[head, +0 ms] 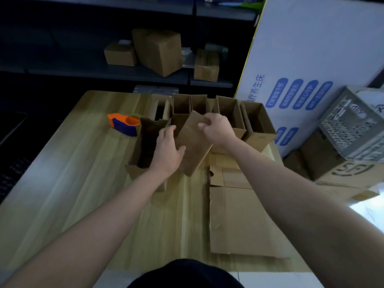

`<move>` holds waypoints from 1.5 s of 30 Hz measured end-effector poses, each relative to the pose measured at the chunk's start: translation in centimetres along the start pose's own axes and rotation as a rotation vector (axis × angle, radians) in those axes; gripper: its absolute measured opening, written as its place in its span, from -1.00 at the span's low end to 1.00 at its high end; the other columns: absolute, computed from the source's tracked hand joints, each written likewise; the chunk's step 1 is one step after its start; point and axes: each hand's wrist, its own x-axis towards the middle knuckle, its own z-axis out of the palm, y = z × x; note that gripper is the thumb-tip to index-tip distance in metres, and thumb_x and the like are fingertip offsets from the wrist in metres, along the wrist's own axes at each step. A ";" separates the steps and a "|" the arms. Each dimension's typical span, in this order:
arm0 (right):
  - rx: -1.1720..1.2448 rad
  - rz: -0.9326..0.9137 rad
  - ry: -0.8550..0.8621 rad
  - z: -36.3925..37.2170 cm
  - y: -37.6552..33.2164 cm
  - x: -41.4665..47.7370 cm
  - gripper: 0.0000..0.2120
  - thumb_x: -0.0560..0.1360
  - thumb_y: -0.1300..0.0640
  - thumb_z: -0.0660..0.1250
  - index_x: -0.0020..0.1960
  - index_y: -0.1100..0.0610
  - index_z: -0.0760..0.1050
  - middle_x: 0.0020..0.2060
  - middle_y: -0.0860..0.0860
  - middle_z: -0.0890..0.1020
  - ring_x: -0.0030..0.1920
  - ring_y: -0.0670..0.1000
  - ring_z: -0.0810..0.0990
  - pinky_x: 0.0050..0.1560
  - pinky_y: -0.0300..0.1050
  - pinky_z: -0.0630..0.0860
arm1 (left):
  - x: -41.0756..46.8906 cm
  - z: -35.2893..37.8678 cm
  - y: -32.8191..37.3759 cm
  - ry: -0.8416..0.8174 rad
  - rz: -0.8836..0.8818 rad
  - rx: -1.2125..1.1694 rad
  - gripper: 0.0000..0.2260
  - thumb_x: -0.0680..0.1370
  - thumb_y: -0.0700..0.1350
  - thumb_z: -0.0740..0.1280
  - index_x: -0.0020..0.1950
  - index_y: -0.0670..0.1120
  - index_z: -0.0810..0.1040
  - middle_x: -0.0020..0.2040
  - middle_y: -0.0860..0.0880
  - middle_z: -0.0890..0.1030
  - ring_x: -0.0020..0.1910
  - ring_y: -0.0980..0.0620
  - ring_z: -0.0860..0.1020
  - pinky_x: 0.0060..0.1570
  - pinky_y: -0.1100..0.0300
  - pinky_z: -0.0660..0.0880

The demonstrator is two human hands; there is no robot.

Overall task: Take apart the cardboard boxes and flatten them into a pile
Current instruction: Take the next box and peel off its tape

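Note:
A brown cardboard box [193, 146] stands tilted at the middle of the wooden table [68, 183]. My left hand [168, 151] holds its left side, thumb on the front panel. My right hand [216, 127] pinches its top edge. An open box [145, 146] with a dark inside stands just left of it. Behind stands a row of several open boxes [230, 113]. Flattened cardboard [241, 221] lies in a pile on the table's right side.
An orange and blue tape dispenser [124, 123] sits at the back left of the table. Shelves behind hold closed boxes [160, 50]. A large white printed carton [311, 69], a grey plastic crate [357, 125] and more cartons stand to the right.

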 end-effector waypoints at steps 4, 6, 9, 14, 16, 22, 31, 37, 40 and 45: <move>0.122 0.046 0.063 -3.5 0.1 -0.4 -0.66 0.59 0.05 0.24 0.29 0.19 0.49 0.09 0.05 0.58 0.04 0.01 0.52 -0.05 -0.14 0.42 | -0.8 -0.4 1.5 0.033 0.000 -0.104 -0.42 0.52 -0.08 0.37 0.48 -0.09 0.21 0.45 -0.07 0.23 0.40 -0.01 0.30 0.33 0.12 0.30; 0.239 0.098 0.093 -5.0 0.5 -0.9 -0.66 0.59 0.04 0.24 0.29 0.19 0.49 0.09 0.05 0.59 0.07 0.03 0.55 0.01 -0.09 0.48 | -1.4 -0.8 2.3 0.062 0.035 -0.174 -0.48 0.53 -0.06 0.35 0.44 -0.09 0.26 0.40 -0.05 0.29 0.33 0.03 0.35 0.24 0.26 0.31; 0.384 0.175 0.106 -6.8 1.1 -1.8 -0.68 0.61 0.06 0.22 0.27 0.21 0.49 0.01 0.01 0.56 0.00 0.00 0.52 0.00 -0.11 0.44 | -2.7 -1.5 3.6 0.130 0.110 -0.248 -0.58 0.54 -0.08 0.34 0.38 -0.07 0.34 0.30 0.01 0.34 0.22 0.15 0.36 0.09 0.53 0.29; 0.490 0.226 0.131 -8.4 2.1 -3.0 -0.77 0.60 0.07 0.22 0.09 0.19 0.56 -0.13 -0.01 0.58 -0.10 -0.02 0.53 -0.06 -0.12 0.42 | -4.7 -1.9 5.1 0.243 0.216 -0.180 -0.67 0.53 -0.11 0.36 0.28 -0.10 0.45 0.26 0.03 0.30 0.19 0.26 0.28 0.14 0.63 0.18; 0.487 0.237 0.131 -8.8 2.6 -3.6 -0.83 0.60 0.08 0.22 -0.04 0.13 0.53 -0.19 -0.01 0.56 -0.14 -0.02 0.52 -0.08 -0.12 0.44 | -5.4 -1.5 5.3 0.259 0.253 -0.043 -0.71 0.53 -0.09 0.35 0.23 -0.13 0.52 0.25 -0.01 0.34 0.20 0.21 0.30 0.14 0.61 0.19; 0.429 0.316 0.134 -9.4 5.6 -6.1 -0.75 0.60 0.05 0.19 0.00 0.20 0.57 -0.14 0.08 0.58 -0.11 0.08 0.55 -0.14 -0.06 0.46 | -7.2 0.9 6.9 0.183 0.200 0.127 -0.67 0.57 -0.07 0.30 0.31 -0.15 0.49 0.18 -0.07 0.46 0.16 0.02 0.45 0.17 0.27 0.38; 0.442 0.534 0.077 -7.2 12.2 -11.0 -0.65 0.60 0.01 0.19 0.27 0.18 0.50 0.11 0.08 0.60 0.15 0.11 0.55 0.26 0.12 0.46 | -9.9 6.5 6.2 -0.152 -0.015 0.217 -0.87 0.57 -0.16 0.30 0.08 -0.16 0.56 0.04 -0.09 0.58 -0.02 0.03 0.51 0.00 0.19 0.48; 0.452 0.590 0.068 -7.1 12.6 -11.3 -0.64 0.60 -0.01 0.17 0.29 0.16 0.49 0.13 0.07 0.59 0.17 0.12 0.54 0.24 0.11 0.47 | -8.6 7.3 6.0 -0.208 -0.024 0.249 -0.94 0.55 -0.16 0.33 -0.02 -0.13 0.56 -0.05 -0.05 0.55 -0.08 0.00 0.51 -0.04 0.11 0.50; 0.446 0.585 0.080 -6.9 12.4 -11.0 -0.64 0.61 0.00 0.17 0.30 0.16 0.48 0.13 0.07 0.60 0.18 0.11 0.54 0.25 0.10 0.47 | -8.0 7.1 5.7 -0.227 -0.037 0.214 -0.98 0.53 -0.18 0.36 -0.08 -0.12 0.56 -0.10 -0.03 0.55 -0.10 -0.01 0.51 -0.10 0.11 0.47; 0.402 0.562 0.072 -6.7 12.1 -10.5 -0.70 0.62 0.02 0.16 0.21 0.16 0.50 0.05 0.07 0.60 0.10 0.09 0.56 0.14 0.02 0.51 | -7.7 7.1 5.2 -0.237 -0.060 0.159 -0.89 0.53 -0.21 0.35 -0.20 -0.11 0.52 -0.16 -0.03 0.54 -0.15 0.01 0.49 -0.18 0.18 0.37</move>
